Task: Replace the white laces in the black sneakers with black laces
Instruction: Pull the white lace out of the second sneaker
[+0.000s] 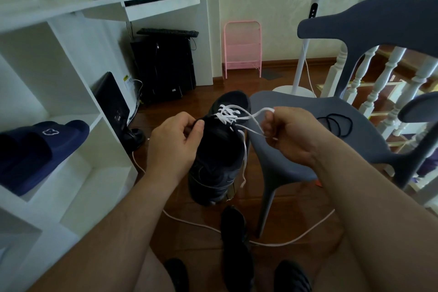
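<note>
The left hand [174, 141] is gripping the black sneaker [219, 149] by its collar, holding it above the wooden floor [296, 216], while the right hand [288, 131], just beside it, is pinching a loop of the white lace [239, 115] pulled out sideways. The black laces [337, 123] are lying coiled on the grey chair [284, 163] seat. The second sneaker [233, 239], dark and blurred, is lying below. White shelves [78, 125] are standing left.
</note>
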A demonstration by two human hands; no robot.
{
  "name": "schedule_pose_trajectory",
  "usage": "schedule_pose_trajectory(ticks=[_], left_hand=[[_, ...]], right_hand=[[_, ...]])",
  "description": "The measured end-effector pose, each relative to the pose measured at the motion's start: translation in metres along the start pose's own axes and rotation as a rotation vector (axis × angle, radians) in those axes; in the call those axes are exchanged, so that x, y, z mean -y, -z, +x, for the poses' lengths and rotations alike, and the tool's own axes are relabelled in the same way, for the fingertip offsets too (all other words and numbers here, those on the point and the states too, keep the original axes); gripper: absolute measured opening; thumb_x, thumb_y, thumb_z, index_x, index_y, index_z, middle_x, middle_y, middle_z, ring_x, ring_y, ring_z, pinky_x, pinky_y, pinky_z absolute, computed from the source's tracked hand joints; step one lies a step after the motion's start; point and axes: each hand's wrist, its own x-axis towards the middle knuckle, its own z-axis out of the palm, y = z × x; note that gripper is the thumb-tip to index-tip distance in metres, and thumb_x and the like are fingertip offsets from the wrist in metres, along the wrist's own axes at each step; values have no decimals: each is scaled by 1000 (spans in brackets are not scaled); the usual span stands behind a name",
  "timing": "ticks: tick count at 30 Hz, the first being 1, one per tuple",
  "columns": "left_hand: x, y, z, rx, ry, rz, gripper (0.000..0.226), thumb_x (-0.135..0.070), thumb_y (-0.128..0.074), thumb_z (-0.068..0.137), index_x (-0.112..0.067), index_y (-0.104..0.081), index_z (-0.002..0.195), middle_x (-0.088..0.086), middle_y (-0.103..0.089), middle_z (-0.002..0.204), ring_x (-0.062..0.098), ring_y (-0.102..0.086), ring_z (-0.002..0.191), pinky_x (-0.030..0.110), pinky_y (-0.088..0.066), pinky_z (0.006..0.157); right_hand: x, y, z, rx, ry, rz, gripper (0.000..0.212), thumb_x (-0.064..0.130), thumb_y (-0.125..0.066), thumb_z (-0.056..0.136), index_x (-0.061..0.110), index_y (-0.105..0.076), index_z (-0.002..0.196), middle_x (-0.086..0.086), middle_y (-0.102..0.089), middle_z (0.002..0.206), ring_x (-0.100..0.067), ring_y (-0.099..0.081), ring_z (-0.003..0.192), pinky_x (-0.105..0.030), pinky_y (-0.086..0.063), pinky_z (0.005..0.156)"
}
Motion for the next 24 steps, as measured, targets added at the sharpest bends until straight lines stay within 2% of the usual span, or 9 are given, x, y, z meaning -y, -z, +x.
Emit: schedule_pose_trajectory(ticks=[3, 7, 11, 19, 24], left_hand=[[-1, 2, -1, 12, -14, 10, 26, -40, -61, 105, -26, -63, 83, -10, -57, 70, 6, -56, 68, 29, -45, 56], [-4, 2, -1, 30, -26, 23, 25, -39, -62, 105, -25, -64, 84, -11, -56, 72, 5, -56, 68, 31, -45, 57], [-3, 3, -1, 35, -33, 23, 25, -37, -62, 105, -23, -65, 85, -10, -57, 73, 7, -56, 68, 34, -48, 57], [-2, 2, -1, 27, -35, 25, 26, -38, -61, 105, -24, -64, 84, -10, -57, 72, 6, -56, 68, 31, -46, 57], [-1, 2, -1, 14, -35, 17, 26, -39, -61, 105, -25, -64, 84, -11, -57, 71, 6, -56, 68, 32, -47, 56]], right_hand=[[-2, 1, 2, -50, -66, -61, 38, 7, -40, 98, 19, -49, 63, 2, -44, 63, -14, -40, 61, -31, -34, 68], [-6, 0, 6, -102, -85, -213, 41, 9, -38, 99, 20, -48, 61, 3, -45, 60, -14, -40, 61, -31, -34, 66], [-2, 4, 9, -159, -71, -174, 40, 10, -37, 99, 21, -48, 62, 4, -47, 59, -15, -42, 64, -33, -36, 69], [-9, 4, 13, -186, -42, -191, 45, 12, -39, 101, 21, -55, 60, 5, -50, 58, -16, -45, 69, -34, -39, 75], [-9, 5, 16, -203, -32, -197, 51, 15, -38, 101, 25, -55, 54, 5, -51, 57, -15, -46, 66, -32, -37, 69]])
